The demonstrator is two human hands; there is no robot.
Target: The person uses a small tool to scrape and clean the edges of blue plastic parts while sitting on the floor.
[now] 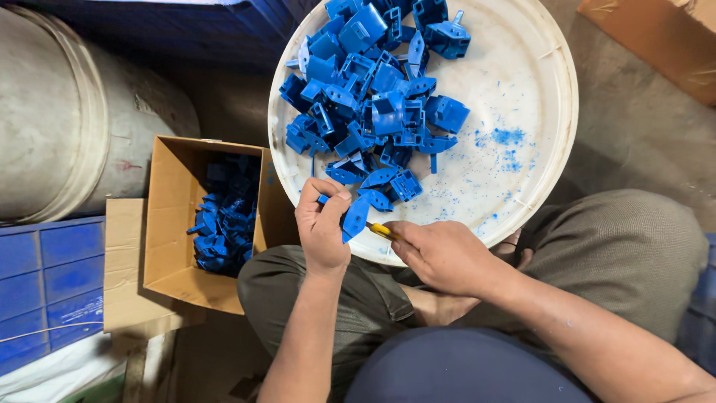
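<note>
A grey drum [67, 112] stands far left, beside an open brown cardboard box [168, 224] holding blue plastic pieces [224, 224]. The left hand [322, 227] pinches a small blue moulded plastic part [356, 218] between thumb and fingers, just over the near rim of a round white plastic tub lid [537, 112] heaped with blue parts [377, 97]. The right hand [444, 257], fingers curled tight, grips a yellow-handled blade [382, 230] touching that part
</note>
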